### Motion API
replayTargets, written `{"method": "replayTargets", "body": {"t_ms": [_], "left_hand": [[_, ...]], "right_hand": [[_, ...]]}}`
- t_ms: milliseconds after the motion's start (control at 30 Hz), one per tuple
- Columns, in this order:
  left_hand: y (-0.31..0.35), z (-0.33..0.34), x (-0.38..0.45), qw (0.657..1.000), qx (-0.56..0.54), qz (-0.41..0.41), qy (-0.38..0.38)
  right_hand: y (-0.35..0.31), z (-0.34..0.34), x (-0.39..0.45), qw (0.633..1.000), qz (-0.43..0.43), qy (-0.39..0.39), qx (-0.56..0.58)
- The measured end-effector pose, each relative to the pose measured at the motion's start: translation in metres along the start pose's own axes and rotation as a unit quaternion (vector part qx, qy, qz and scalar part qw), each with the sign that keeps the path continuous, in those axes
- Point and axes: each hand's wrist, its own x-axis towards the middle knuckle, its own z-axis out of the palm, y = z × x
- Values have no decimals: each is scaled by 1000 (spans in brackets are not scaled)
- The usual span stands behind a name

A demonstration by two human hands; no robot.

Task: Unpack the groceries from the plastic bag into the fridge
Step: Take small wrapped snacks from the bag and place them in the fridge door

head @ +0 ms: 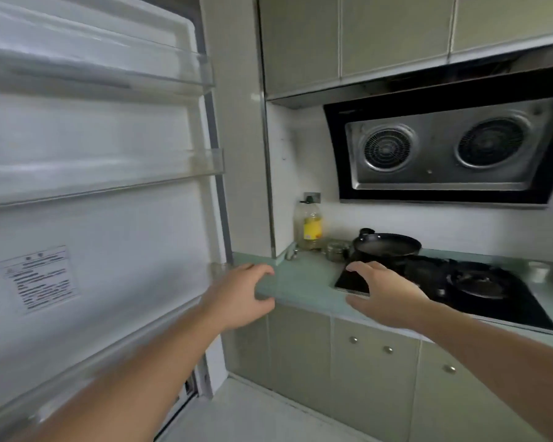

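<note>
Open fridge door (93, 193), left hand (240, 298) and right hand (387, 295) empty, fingers relaxed, above green counter (304, 282)

Two hands: left hand (241, 296), right hand (385, 295). One pan (387, 245). One oil bottle (308, 224). Two hood fans (387, 149).

Left hand (240, 296), right hand (385, 295) outstretched, empty.

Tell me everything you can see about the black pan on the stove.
The black pan is round, wide and shallow, dark all over with a matte look, probably metal. A stubby black handle juts up at its back left rim. It sits upright on the left burner of the black glass stove, near the wall. What shows of its inside looks empty. A small glass jar stands close at its left. Neither hand touches it.
</note>
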Motion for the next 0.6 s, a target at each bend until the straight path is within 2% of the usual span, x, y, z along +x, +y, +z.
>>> {"method": "replayTargets", "body": {"t_ms": [133,300,467,600], "left_hand": [[54,51,36,994,-49,90,-49],[167,100,58,971,-85,208,-87],[296,124,47,935,-103,320,-114],[389,136,26,911,-116,371,-135]], "right_hand": [[62,-15,-52,993,113,9,-45],[137,-47,-141,965,248,50,-69],[202,-84,-242,929,354,83,-64],[247,-118,-318,903,411,107,-66]]}}
